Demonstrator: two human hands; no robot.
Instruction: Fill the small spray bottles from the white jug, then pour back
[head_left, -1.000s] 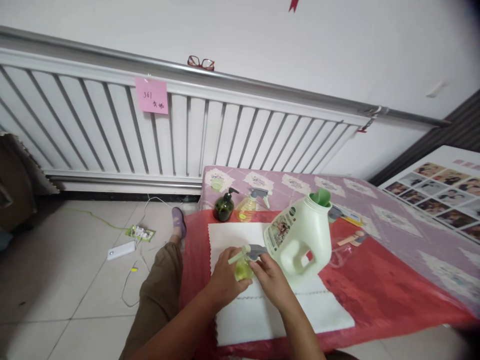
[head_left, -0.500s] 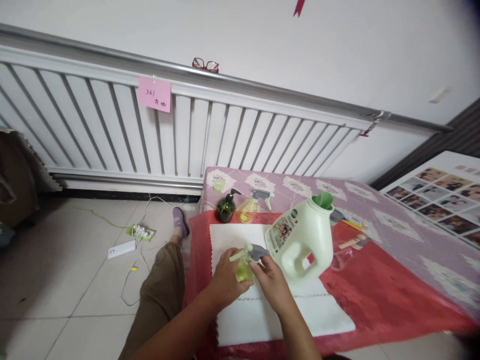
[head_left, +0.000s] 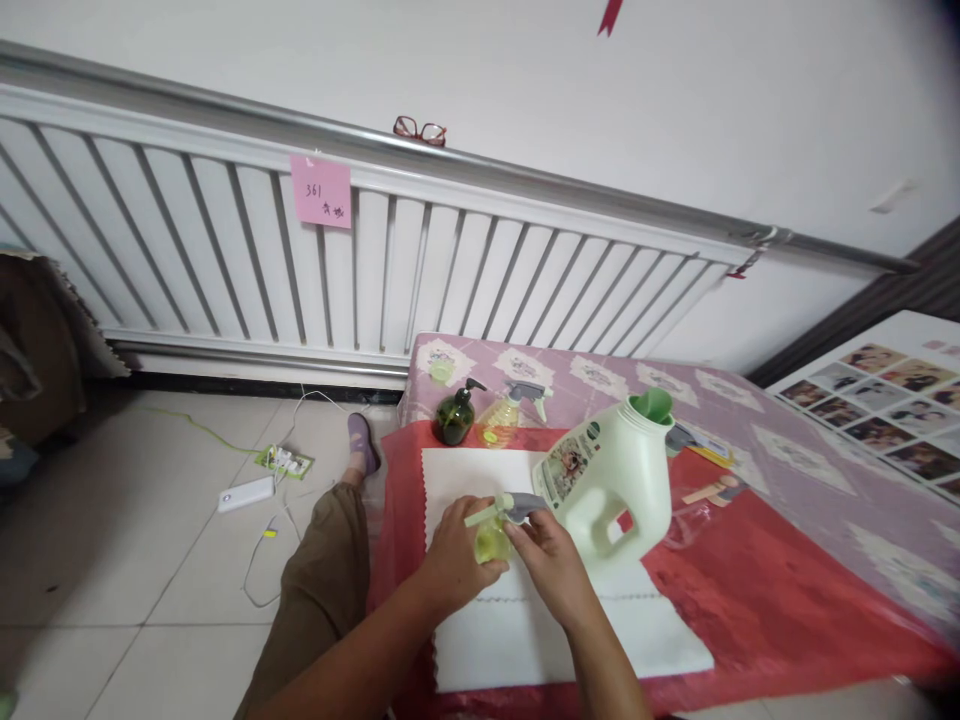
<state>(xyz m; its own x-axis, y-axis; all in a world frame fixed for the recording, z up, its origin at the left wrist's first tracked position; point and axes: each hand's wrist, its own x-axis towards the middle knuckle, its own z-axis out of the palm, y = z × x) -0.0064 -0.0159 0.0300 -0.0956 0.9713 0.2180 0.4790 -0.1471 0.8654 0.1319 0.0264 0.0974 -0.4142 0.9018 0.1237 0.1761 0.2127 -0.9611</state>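
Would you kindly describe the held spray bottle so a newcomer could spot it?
On the red cloth lies a white mat bearing a white jug. Beside it, the left hand and right hand grip a yellow-green spray bottle; the other sprayer stands untouched behind.

Bright, even, diffuse light; shadows soft & faint. Floor (head_left: 150,560) tiles show a mild sheen. Wide-angle lens bends the radiator (head_left: 225,250) rails & bench (head_left: 750,580) edge twd the frame sides; top-right corner goes dark. Centre sharp, incl. spray bottle (head_left: 491,540); far right slightly soft.
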